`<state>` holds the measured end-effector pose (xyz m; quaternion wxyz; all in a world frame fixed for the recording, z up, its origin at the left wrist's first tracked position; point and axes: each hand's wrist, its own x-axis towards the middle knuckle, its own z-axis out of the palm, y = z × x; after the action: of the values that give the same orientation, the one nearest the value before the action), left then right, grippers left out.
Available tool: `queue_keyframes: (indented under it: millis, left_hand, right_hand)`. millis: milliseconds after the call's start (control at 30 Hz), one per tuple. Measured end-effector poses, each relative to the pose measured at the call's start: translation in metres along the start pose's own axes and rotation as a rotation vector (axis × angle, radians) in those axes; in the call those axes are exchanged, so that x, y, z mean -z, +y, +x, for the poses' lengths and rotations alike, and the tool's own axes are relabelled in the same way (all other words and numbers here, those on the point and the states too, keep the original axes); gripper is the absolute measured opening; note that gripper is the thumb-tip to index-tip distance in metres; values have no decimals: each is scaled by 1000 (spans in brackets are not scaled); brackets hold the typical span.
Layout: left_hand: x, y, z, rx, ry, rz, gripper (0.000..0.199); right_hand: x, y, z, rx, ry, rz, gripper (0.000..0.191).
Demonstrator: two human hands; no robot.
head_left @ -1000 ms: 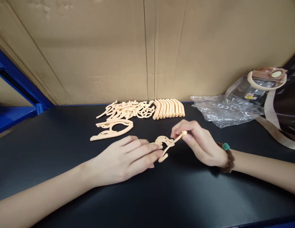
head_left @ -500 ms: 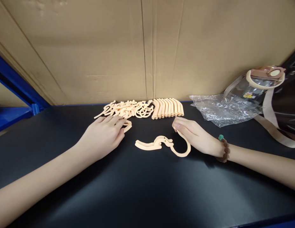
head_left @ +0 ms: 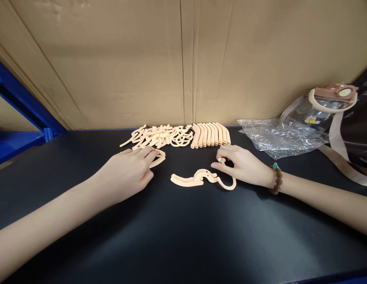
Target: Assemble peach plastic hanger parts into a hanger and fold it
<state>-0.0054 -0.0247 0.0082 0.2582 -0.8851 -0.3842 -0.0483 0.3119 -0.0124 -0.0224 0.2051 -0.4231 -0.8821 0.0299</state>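
My left hand [head_left: 133, 171] has its fingers bent over a beige plastic hanger piece [head_left: 160, 158]; its far end is hidden under them. My right hand [head_left: 242, 165] curls thumb and fingers round the rounded tip of a beige hanger hook [head_left: 230, 187]. The hook's other end meets two overlapping curved hanger arms [head_left: 188, 181], which lie on the black tabletop between my hands. Two small dark holes show near that joint.
At the back lies a loose pile of beige hanger parts [head_left: 160, 136], with a neat row of hanger arms [head_left: 211, 135] beside it. Clear plastic wrap [head_left: 278, 138] and a strapped bottle [head_left: 328, 104] sit at right. A cardboard wall [head_left: 127, 67] stands behind.
The right thumb and fingers have shifted on the hook tip, now showing its rounded end. The hook has turned, its curve looking flatter. My left hand has slid slightly on its piece.
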Motion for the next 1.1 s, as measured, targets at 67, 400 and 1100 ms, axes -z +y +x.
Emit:
queue_keyframes:
  millis: [67, 400, 1100]
  left_hand:
    - [1, 0, 0, 4, 19, -8, 37]
    - [2, 3, 1, 46, -8, 1, 36]
    - [-1, 13, 3, 108, -169, 41, 45]
  right_hand:
    - [0, -1, 0, 7, 2, -15, 32]
    - [0, -3, 0, -54, 19, 44, 20]
    - [2, -4, -4, 127, 83, -528, 33]
